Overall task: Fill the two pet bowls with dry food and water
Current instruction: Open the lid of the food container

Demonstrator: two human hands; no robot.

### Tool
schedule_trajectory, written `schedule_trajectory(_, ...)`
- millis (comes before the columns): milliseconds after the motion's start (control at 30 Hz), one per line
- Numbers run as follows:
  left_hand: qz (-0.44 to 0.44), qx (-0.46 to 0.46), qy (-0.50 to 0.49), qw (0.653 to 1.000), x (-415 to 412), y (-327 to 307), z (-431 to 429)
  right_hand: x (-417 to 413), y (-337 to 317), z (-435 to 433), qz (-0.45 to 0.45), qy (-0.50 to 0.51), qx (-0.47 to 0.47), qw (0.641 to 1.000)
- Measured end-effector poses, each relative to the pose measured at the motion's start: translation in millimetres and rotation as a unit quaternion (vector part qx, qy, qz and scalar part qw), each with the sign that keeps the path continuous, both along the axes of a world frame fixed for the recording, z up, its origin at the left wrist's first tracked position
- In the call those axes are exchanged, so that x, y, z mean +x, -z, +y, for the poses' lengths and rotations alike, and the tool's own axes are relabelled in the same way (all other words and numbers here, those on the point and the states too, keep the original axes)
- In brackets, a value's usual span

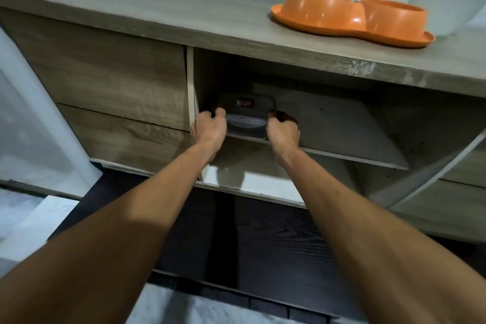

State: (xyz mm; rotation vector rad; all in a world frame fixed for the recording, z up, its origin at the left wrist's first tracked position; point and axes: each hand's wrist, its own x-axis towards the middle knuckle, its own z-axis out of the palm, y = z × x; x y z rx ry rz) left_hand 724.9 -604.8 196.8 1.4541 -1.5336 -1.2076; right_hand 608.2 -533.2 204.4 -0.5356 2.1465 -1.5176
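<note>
I have both hands in the open cupboard, 1 on each end of a grey tub [246,118] that sits on the middle shelf [342,134]. My left hand [210,127] curls on its left end, my right hand [284,130] on its right end, fingers wrapped round the edges; I judge this a firm 2-handed hold. The tub's long axis runs left to right, square across my arms, its front facing me, so neither hand is nearer. I take it for the dry food, though its contents are hidden. The bowls [352,17], 2 joined in orange, stand on the bench [157,13] up and to the right, their long axis also left to right. The tub must come out toward me, then lift up right.
</note>
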Motion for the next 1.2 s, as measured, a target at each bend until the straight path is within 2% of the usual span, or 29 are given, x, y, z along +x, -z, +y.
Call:
schedule_trajectory(200, 0.026, 0.054, -0.028, 0.998, 11, -18, 27, 15, -18, 24, -0.024, 0.010, 0.022, 0.999)
schedule_trajectory(333, -0.002, 0.094, -0.045, 0.995, 33, -40, 63, 37, -44, 56, -0.032, 0.006, 0.024, 0.999)
schedule_trajectory(567, -0.017, 0.131, -0.085, 0.988, 73, -133, 147, 77, -126, 126, -0.065, -0.019, 0.055, 0.996)
schedule_trajectory(800, -0.027, 0.123, -0.088, 0.988, 90, -229, 198, 90, -223, 178, -0.082, -0.039, 0.033, 0.995)
schedule_trajectory(1000, -0.011, 0.097, -0.092, 0.991, 84, -285, 197, 80, -276, 179, -0.068, -0.057, 0.023, 0.996)
schedule_trajectory(1200, -0.005, 0.065, -0.100, 0.993, 70, -301, 147, 66, -299, 135, -0.056, -0.058, 0.000, 0.997)
